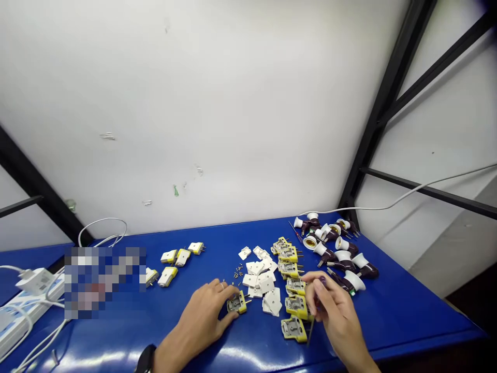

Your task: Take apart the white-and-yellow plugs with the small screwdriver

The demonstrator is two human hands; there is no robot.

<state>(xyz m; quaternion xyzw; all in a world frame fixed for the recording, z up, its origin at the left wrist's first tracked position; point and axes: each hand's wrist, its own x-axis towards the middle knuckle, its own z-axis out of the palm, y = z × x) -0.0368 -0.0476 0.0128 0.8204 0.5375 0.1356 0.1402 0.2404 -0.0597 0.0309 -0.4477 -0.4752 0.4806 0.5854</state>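
Taking the pile of white cover plates (261, 280) as landmark, a blue workbench (407, 316) is recorded beneath it, with a white wall (202, 103) beyond and a black steel frame (388, 103) to its right. A white power strip (23, 324) is seen well to the left of the pile; a patch beside it is pixelated and cannot be read. Assembled yellow-and-white plugs (178, 257) are placed left of the pile, dark lamp holders (334, 251) beyond and to its right, and a column of open yellow plug bases (293, 305) just to its right. The right hand (334, 311) is positioned right of the pile, its fingers (316, 289) clenched on a thin screwdriver (310, 331). The left hand (202, 321) is positioned nearer, just left of the pile, its fingers (229, 292) curved over an open yellow plug base (236, 303), which lies directly under them; whether it is gripped cannot be told. Tiny loose screws (236, 274) are noted just beside the pile. A risk is judged: a slip of the left hand could scatter these screws, and a loosened hold could let the plug base shift.
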